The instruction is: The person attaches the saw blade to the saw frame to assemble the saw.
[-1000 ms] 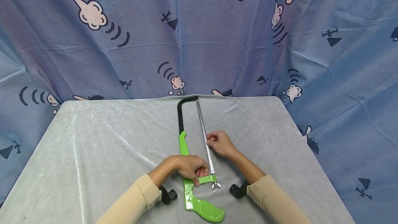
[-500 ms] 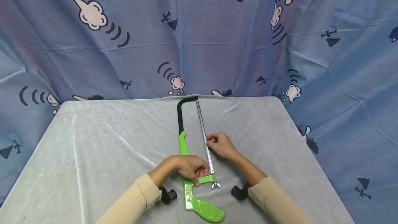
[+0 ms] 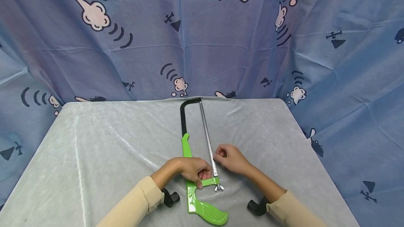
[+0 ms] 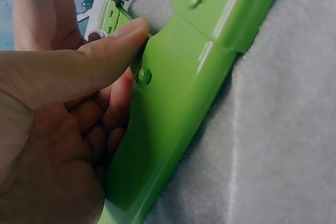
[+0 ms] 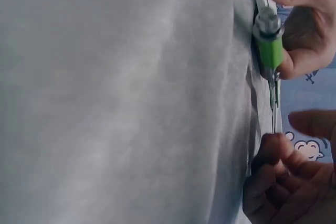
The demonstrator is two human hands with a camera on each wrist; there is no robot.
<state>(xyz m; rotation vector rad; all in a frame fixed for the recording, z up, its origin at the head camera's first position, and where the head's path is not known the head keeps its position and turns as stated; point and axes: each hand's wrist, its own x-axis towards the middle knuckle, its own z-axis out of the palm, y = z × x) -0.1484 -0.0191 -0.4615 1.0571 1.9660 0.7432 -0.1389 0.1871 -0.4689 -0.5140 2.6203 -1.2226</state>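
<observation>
A hacksaw with a bright green body point(image 3: 187, 146) lies on the cloth-covered table, its black bow at the far end. Its silver blade point(image 3: 206, 129) runs along the right side to a wing nut point(image 3: 219, 187) by the short green arm. My left hand point(image 3: 194, 169) grips the green frame at that arm; in the left wrist view the thumb point(image 4: 113, 51) presses on it from above. My right hand point(image 3: 233, 158) is beside the blade's lower half, fingers loosely bent. In the right wrist view a fingertip point(image 5: 273, 148) meets the blade, and the thumb point(image 5: 315, 123) stands apart.
A pale grey plush cloth point(image 3: 110, 150) covers the table. Behind and at the sides hangs a blue curtain point(image 3: 202, 45) with airplane prints. Black wrist-camera mounts point(image 3: 171, 198) stick out near both sleeves.
My right hand has moved down along the blade, nearer to the wing nut end, and slightly to the right. The left hand and the hacksaw have stayed where they were.
</observation>
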